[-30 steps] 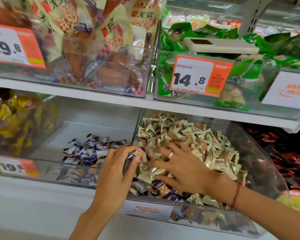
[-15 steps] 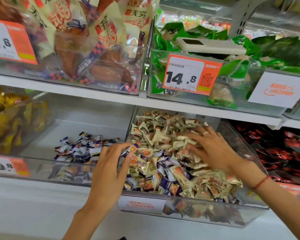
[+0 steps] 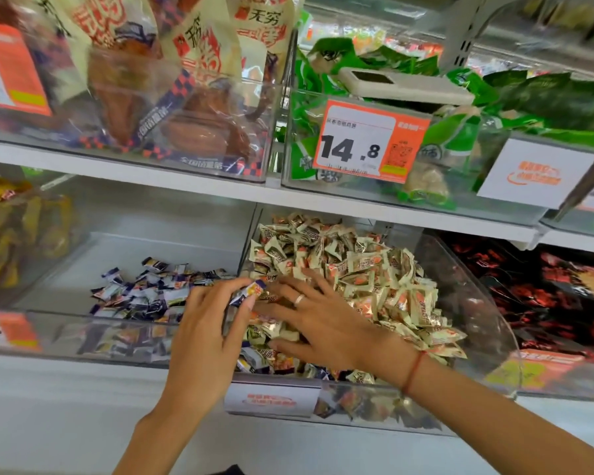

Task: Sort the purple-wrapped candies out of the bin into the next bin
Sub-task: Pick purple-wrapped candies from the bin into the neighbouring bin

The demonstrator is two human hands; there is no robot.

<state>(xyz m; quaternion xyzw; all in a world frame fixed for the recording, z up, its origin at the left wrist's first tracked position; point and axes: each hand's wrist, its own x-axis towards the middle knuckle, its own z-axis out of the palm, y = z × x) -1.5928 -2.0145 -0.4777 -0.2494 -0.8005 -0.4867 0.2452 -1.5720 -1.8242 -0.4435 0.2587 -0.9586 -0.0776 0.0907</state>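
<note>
Left hand (image 3: pixel 208 332): fingers pinching 1 purple-wrapped candy (image 3: pixel 249 291) at the divider, likely bound for the next bin (image 3: pixel 83 323). Right hand (image 3: pixel 318 322): fingers lying spread on the beige candies (image 3: pixel 367 269) in the mixed bin (image 3: pixel 487 323), apparently uncovering more.

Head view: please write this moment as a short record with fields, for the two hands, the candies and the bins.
left hand: pinches a purple-wrapped candy at its fingertips, over the wall between the two bins
right hand: fingers spread flat on the beige candy heap; ring on one finger
right bin: clear, heaped with beige candies, some purple ones at the front
left bin: clear, holds the sorted purple pile
price tag above: 14.8
</note>
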